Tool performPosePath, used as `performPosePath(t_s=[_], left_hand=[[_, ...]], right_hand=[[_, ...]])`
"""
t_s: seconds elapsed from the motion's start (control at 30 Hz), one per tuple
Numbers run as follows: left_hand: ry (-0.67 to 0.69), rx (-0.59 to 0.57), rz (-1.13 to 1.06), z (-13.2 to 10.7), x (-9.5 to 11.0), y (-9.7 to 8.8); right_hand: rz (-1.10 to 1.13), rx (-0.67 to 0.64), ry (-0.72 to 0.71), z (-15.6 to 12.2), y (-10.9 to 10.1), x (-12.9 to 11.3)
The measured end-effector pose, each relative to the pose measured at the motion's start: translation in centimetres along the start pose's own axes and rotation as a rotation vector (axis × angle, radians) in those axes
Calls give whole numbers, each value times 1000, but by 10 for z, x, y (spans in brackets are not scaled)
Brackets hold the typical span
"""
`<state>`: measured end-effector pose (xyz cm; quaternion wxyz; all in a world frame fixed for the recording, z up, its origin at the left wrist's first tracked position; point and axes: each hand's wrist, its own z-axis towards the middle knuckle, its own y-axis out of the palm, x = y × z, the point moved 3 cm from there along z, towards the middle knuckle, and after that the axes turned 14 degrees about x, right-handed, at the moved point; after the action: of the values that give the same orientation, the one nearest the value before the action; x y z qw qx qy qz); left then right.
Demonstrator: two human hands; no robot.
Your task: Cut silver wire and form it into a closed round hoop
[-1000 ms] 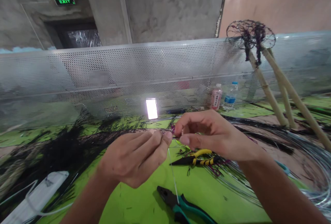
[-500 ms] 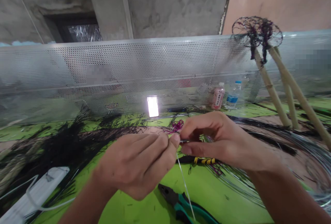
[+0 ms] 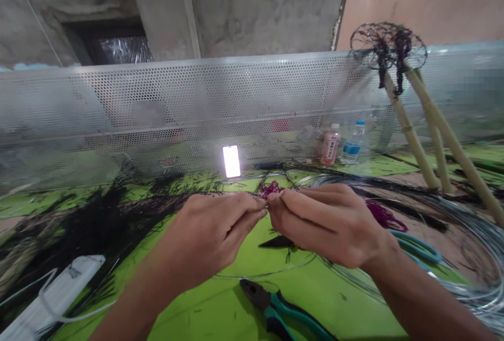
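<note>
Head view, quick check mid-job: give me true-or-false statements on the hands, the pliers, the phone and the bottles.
The left hand and right hand pinch together by the purple tuft. True.
The teal pliers are in the right hand. False: they lie on the green table.
Two bottles stand by the mesh panel. True.
The lit phone lies under the left hand. False: it stands against the mesh panel.

Green table (image 3: 205, 299) (black strands (image 3: 94, 225) everywhere) with teal pliers (image 3: 275, 307), wire coils (image 3: 472, 257), white power strip (image 3: 59, 294), two bottles (image 3: 331, 144).
</note>
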<state>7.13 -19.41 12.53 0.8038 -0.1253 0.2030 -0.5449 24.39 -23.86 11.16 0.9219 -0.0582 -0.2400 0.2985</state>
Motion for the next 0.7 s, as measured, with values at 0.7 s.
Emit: performPosePath(t_s=[0.7], left_hand=[[-382,-156,-41,5,2,-9]], right_hand=[[8,153,109,4,5,3]])
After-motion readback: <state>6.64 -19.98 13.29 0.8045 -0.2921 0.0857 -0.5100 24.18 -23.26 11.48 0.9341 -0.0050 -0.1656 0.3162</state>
